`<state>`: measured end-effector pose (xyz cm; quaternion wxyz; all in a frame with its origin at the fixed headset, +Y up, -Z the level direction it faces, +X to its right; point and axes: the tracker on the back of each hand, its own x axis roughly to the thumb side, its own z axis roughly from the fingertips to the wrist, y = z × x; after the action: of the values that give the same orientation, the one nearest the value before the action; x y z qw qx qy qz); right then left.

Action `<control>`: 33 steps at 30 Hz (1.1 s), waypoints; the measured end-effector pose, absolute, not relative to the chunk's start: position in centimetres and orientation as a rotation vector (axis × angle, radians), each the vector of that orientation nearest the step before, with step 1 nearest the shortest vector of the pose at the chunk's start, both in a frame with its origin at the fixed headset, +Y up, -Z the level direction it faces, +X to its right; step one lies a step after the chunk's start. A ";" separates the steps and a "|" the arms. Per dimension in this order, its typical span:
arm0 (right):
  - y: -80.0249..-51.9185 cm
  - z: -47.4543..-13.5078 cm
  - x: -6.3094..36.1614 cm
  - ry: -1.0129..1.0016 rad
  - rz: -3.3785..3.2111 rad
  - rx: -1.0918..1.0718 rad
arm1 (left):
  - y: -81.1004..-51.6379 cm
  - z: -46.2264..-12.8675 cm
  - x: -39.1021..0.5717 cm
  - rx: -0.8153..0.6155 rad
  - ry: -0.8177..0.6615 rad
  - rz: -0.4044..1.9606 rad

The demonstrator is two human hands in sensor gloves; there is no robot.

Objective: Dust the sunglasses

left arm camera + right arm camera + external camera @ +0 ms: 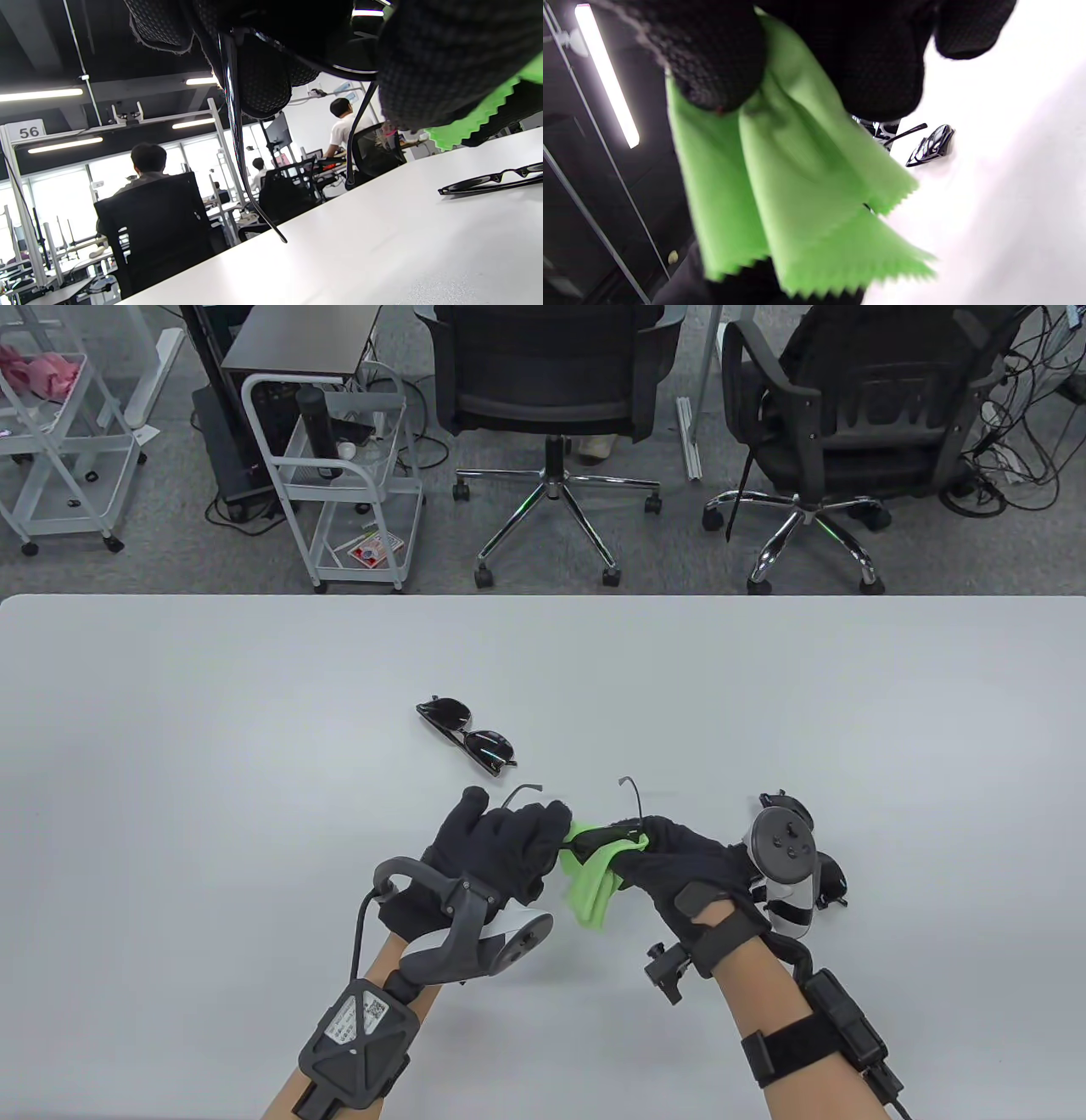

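Between the two gloved hands, above the white table (170,712), the left hand (501,848) grips a pair of sunglasses (594,836) by one side. The right hand (679,865) pinches a green cloth (590,891) around the other lens. A second pair of sunglasses (467,734) lies folded on the table just beyond.

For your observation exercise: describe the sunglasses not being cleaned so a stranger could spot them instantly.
On the white table, look just beyond the gloved hands. The spare sunglasses lie folded there, untouched. Unlike the held pair, no hand or green cloth touches them.
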<state>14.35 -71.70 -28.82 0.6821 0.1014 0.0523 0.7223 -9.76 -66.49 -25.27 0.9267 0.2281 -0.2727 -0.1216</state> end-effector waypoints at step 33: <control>-70.1 -28.6 13.9 -0.074 1.561 0.219 | -65.5 -24.8 -8.7 0.485 -0.569 -0.232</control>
<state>13.93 -70.14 -28.64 0.7045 0.0986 -0.0334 0.7020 -8.74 -65.48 -24.78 0.9243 0.2365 -0.2773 -0.1129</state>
